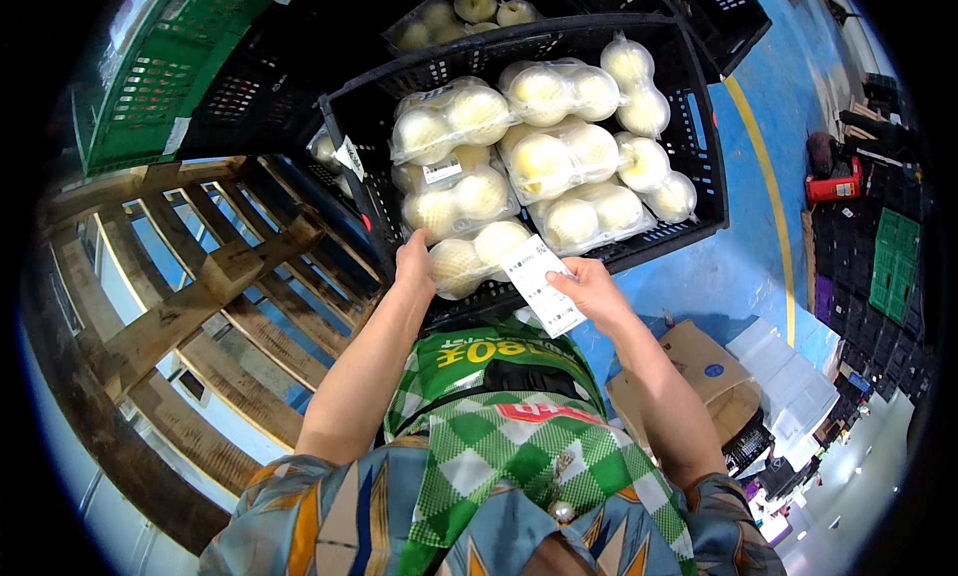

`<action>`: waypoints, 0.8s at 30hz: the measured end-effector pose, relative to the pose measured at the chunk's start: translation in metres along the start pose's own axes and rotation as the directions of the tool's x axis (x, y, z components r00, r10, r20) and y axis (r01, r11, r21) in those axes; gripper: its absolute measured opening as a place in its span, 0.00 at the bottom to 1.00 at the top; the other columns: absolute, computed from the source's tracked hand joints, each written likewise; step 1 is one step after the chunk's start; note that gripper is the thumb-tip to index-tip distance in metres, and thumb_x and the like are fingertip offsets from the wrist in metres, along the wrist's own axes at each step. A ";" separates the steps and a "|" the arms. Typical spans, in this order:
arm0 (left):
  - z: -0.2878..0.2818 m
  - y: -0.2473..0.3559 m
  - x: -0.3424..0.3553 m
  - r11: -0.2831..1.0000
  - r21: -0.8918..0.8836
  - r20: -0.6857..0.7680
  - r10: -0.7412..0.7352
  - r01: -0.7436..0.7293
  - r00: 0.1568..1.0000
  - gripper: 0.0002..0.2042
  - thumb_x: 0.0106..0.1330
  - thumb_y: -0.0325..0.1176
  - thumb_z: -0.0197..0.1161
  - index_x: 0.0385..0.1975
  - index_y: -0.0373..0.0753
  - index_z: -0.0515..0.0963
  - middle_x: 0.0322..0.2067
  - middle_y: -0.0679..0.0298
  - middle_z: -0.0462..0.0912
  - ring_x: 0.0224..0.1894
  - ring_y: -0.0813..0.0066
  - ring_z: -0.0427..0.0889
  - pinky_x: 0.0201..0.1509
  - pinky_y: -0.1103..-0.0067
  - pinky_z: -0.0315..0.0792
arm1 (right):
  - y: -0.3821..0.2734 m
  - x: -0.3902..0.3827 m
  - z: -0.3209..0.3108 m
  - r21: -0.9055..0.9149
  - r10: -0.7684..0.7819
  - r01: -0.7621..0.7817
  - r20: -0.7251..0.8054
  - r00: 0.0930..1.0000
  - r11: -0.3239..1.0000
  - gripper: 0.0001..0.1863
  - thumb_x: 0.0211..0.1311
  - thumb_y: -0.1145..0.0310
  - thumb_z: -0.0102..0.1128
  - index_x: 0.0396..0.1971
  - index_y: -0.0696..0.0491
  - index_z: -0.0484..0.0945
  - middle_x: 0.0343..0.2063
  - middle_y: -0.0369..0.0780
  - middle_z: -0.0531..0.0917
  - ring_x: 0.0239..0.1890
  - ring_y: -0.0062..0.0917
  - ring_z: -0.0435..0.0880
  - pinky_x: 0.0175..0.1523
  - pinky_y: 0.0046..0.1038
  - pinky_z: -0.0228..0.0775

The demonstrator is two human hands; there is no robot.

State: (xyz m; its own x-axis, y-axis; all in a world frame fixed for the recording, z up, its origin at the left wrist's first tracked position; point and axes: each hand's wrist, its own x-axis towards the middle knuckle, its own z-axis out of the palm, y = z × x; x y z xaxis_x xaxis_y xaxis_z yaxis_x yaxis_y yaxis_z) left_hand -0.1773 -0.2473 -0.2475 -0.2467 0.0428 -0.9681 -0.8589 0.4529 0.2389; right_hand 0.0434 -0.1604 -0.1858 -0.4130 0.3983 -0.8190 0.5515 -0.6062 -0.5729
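In front of me a black plastic crate holds several clear packs of round, pale yellow fruit in foam nets. My left hand grips the left end of the nearest pack of fruit; some of its fingertips are hidden behind the pack. Between thumb and fingers, my right hand pinches a strip of white printed labels. The strip's upper end overlaps the right side of that same pack. One pack farther back bears a white label on its top.
Wooden pallets stand at my left, below a green crate. Beyond the near crate, more fruit sits in another black crate. An open cardboard box is at the lower right. A yellow line crosses the blue floor.
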 end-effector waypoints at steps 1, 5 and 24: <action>0.000 0.001 0.006 1.000 -0.019 0.004 -0.019 0.019 1.000 0.21 0.59 0.37 0.51 0.47 0.28 0.65 0.41 0.50 0.74 0.38 0.57 0.78 0.38 0.65 0.74 | 0.000 0.000 0.000 -0.002 -0.005 0.005 0.007 1.000 1.000 0.10 0.58 0.68 0.56 0.30 0.61 0.77 0.22 0.36 0.80 0.23 0.13 0.75 0.28 0.20 0.66; -0.004 -0.004 0.030 0.995 -0.059 0.030 -0.076 0.078 0.997 0.19 0.61 0.38 0.49 0.48 0.31 0.66 0.42 0.50 0.73 0.39 0.56 0.78 0.39 0.63 0.74 | 0.006 0.000 0.004 -0.004 -0.040 0.040 0.024 0.999 0.999 0.10 0.58 0.69 0.56 0.30 0.61 0.77 0.22 0.35 0.80 0.23 0.13 0.74 0.28 0.20 0.66; 0.001 -0.016 0.034 0.913 -0.407 -0.030 0.023 -0.033 0.999 0.05 0.55 0.24 0.53 0.28 0.30 0.73 0.26 0.62 0.75 0.32 0.70 0.74 0.37 0.69 0.72 | 0.014 -0.004 0.001 -0.015 -0.018 0.019 0.061 0.998 1.000 0.11 0.59 0.68 0.54 0.35 0.61 0.76 0.27 0.35 0.81 0.25 0.12 0.76 0.29 0.18 0.68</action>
State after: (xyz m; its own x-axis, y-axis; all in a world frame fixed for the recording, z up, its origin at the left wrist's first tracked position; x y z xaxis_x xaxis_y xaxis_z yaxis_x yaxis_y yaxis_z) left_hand -0.1715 -0.2517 -0.2844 -0.2800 0.0267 -0.9596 -0.9584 0.0500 0.2810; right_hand 0.0522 -0.1707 -0.1905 -0.4665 0.3659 -0.8053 0.5546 -0.5882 -0.5886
